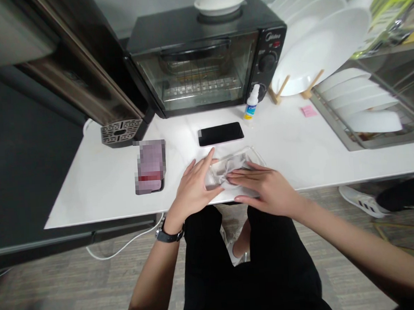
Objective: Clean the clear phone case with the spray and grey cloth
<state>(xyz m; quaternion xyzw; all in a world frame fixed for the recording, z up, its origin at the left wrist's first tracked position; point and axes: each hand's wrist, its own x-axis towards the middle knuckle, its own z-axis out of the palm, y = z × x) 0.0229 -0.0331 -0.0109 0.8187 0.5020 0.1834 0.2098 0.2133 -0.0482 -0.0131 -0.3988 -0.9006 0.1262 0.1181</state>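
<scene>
A: We log the clear rectangular plastic phone case first. Where does it sit from the black flat glass-faced smartphone?

B: Just on the near side of it, slightly right. It lies flat on the white table, close to the near edge. The long axis runs left to right, about parallel to the smartphone, with the right end tipped a little away from us.

A: Anything in it?

B: A pale crumpled wipe or film; we cannot tell which.

A: Hands?

B: Both touch the case, so neither is nearer. The left hand comes in from the smartphone's near left, palm down. Its fingers are spread and unclenched, tips resting on the case's left end. The right hand comes from the near right. Its fingers are straight and laid together flat across the wipe, pointing left along the long axis, with the thumb by the near rim. We see nothing pinched.

A: Wrists?

B: Low, forearms angling inward. There is a dark wristwatch on the left.

A: Outward?

B: A small white plastic bottle with a blue-and-yellow label stands just beyond the smartphone's right end. A black toaster oven stands behind that.
</scene>
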